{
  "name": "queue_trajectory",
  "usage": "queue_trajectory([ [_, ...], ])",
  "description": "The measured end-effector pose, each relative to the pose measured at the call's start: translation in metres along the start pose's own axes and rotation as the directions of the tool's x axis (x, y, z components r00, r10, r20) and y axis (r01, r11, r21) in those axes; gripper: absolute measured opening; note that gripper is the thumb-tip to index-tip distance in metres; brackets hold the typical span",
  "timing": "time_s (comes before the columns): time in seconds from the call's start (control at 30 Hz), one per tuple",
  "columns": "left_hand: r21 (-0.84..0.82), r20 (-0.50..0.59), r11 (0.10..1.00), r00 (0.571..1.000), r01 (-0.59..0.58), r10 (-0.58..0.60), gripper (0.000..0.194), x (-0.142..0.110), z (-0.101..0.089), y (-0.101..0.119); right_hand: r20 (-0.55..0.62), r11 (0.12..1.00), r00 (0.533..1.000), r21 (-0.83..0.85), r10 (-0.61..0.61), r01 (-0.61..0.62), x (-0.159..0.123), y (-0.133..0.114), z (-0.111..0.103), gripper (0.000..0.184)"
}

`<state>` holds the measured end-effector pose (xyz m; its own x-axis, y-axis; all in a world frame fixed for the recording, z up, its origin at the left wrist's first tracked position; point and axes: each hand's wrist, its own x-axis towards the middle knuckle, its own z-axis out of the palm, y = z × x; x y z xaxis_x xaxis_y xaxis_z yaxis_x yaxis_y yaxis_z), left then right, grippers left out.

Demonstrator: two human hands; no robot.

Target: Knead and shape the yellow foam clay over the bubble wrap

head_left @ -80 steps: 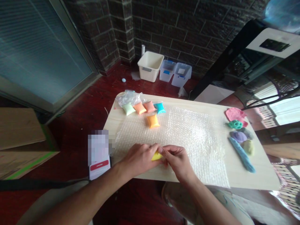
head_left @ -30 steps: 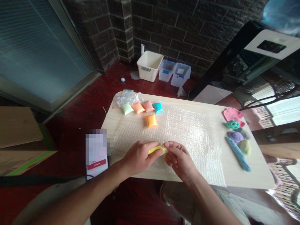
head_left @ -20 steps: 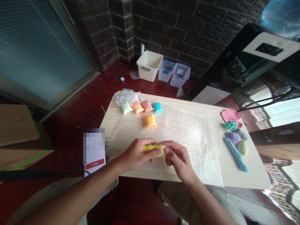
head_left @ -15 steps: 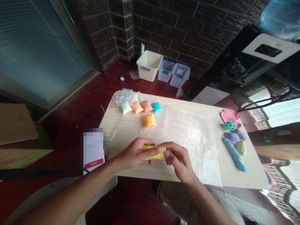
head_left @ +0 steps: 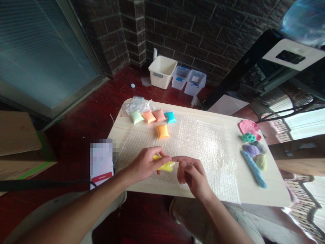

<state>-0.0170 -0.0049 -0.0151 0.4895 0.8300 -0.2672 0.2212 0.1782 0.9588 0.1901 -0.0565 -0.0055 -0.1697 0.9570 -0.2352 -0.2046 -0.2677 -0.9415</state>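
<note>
Presently, the left hand (head_left: 146, 164) holds a small yellow packet (head_left: 166, 166), thumb across its top, over the near part of the bubble wrap (head_left: 208, 149) spread on the table (head_left: 275, 191). The right hand (head_left: 194, 173) has its index finger reaching to the left thumb, beside the packet's clear end, with the other fingers curled; whether it pinches anything cannot be determined.

Step in hand, in my judgement: handling the wrapper at that end. Any further work there calls for a steady left hold and a precise right-hand pinch on the film — too hard a squeeze could deform the soft-looking contents.

Also noted: an orange packet (head_left: 162, 131) lies on the wrap, beyond the hands. Behind it are pale green (head_left: 136, 117), peach (head_left: 149, 116), salmon (head_left: 159, 115) and turquoise packets (head_left: 171, 117). A blue roll (head_left: 254, 169) lies at the table's right side.
</note>
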Motion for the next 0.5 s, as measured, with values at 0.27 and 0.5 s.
queue_trajectory([
  [0.27,0.406,-0.087,0.897,0.97,-0.172,0.226,0.039,-0.001,-0.004,-0.002,0.218,0.764,0.935,0.54,0.278,-0.353,0.009,-0.007,0.002,0.043],
  [0.5,0.682,-0.151,0.707,0.909,-0.188,0.388,0.042,-0.007,-0.001,0.011,0.261,0.742,0.881,0.474,0.395,-0.473,0.013,-0.009,-0.011,0.039],
])
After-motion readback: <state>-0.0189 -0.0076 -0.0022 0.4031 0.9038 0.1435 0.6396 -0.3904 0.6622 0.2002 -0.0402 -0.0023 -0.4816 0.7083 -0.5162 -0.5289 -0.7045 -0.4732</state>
